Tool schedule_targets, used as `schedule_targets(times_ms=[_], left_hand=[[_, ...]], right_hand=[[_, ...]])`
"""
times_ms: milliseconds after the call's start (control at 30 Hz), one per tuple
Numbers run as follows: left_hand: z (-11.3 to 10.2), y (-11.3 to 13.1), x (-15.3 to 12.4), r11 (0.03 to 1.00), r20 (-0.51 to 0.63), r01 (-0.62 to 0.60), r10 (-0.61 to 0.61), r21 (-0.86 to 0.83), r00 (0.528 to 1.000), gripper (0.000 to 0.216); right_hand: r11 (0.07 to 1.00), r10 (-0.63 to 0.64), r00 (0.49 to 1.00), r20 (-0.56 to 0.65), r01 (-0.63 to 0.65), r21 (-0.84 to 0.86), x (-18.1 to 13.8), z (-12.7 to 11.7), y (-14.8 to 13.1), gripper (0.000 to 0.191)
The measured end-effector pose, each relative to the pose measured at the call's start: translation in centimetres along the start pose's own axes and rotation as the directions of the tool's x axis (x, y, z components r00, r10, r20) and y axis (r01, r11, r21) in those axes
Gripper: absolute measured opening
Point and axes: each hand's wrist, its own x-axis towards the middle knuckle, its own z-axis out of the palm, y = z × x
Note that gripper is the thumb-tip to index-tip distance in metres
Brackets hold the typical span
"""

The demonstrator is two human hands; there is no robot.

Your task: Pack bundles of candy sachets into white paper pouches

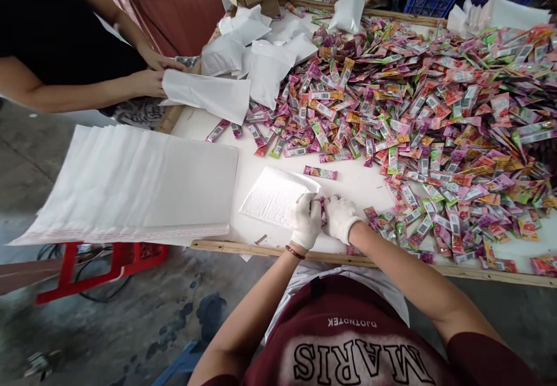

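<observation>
Both my hands wear white gloves and meet at the table's front edge. My left hand (305,220) is closed at the open end of a white padded envelope (272,197), which lies flat on the table. Fingers curled, my right hand (342,217) is closed beside it around small printed sachets (323,209). These sachets sit between the two hands at the envelope's mouth, and the gloves partly cover them. One loose sachet (321,172) lies just beyond the envelope.
A big heap of colourful sachets (391,113) spreads over the right and far side. To the left lies a fanned stack of white envelopes (143,183). Filled pouches (270,67) are piled at the back. A co-worker at left holds an envelope (206,93); another person stands opposite.
</observation>
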Motion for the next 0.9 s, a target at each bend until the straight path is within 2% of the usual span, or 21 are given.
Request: schedule_targets(times_ms=[100,233,300,367,467,533,700,767,833,900], left_hand=[[0.8,-0.8,-0.2,0.979,-0.025,-0.075,0.081,0.187,0.996,0.027],[0.6,-1.0,0.4,0.963,0.064,-0.115,0.102,0.246,0.993,0.029],[0.1,-0.5,0.6,0.951,0.112,-0.137,0.110,0.276,0.988,0.027],[-0.5,0.4,0.5,0.925,0.162,-0.180,0.132,0.333,0.978,0.026],[-0.8,1.8,0.1,0.856,0.243,-0.270,0.175,0.442,0.954,0.026],[-0.7,2.3,-0.1,0.819,0.263,-0.290,0.177,0.495,0.948,0.026],[-0.4,1.4,0.5,0.818,0.280,-0.284,0.157,0.501,0.947,0.028],[-0.4,0.9,0.7,0.840,0.272,-0.267,0.149,0.472,0.951,0.029],[-0.3,1.0,0.6,0.862,0.261,-0.262,0.158,0.435,0.952,0.028],[0.0,1.5,0.2,0.870,0.258,-0.283,0.188,0.405,0.948,0.027]], right_hand=[[0.999,-0.047,0.999,-0.021,0.047,0.005,-1.0,0.6,0.7,0.073],[0.982,-0.188,0.969,-0.158,0.190,-0.006,-2.9,1.6,2.3,0.081],[0.974,-0.224,0.959,-0.172,0.220,-0.045,-3.1,1.6,2.5,0.077],[0.977,-0.211,0.971,-0.109,0.206,-0.058,-2.5,1.0,2.1,0.068],[0.986,-0.146,0.989,-0.033,0.148,0.081,-0.6,-0.3,1.1,0.051],[0.972,-0.129,0.991,-0.023,0.131,0.194,0.5,-1.1,0.8,0.048],[0.925,-0.208,0.977,-0.042,0.211,0.317,-0.2,-1.4,3.5,0.055],[0.884,-0.248,0.963,-0.107,0.270,0.380,-1.2,-0.8,4.6,0.052],[0.874,-0.228,0.957,-0.180,0.283,0.395,-1.5,0.0,4.6,0.044],[0.914,-0.152,0.972,-0.182,0.208,0.349,-1.0,0.6,3.8,0.036]])
